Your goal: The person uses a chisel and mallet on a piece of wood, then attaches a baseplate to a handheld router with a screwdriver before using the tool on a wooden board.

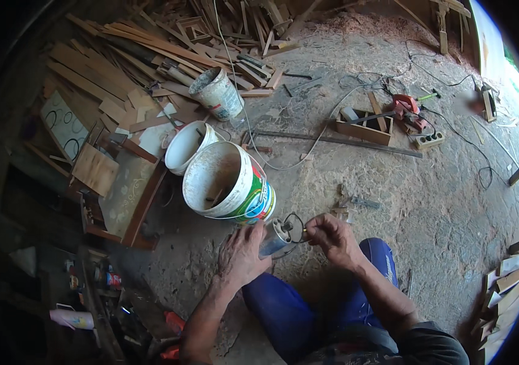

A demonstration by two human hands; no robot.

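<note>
My left hand is wrapped round a grey metal cylinder, possibly a small motor, held upright above my left knee. A black cable loops out of its top end. My right hand pinches that cable's free end between thumb and fingertips, just right of the cylinder. The tip in the pinch is too small to make out. Right behind the cylinder stands a large white bucket with a green and blue label and a wire handle.
Two more white buckets, a small one and a dirty one, stand farther off. Wood strips are heaped at far left. A wooden box, a red power tool, a socket strip and a long metal bar lie ahead.
</note>
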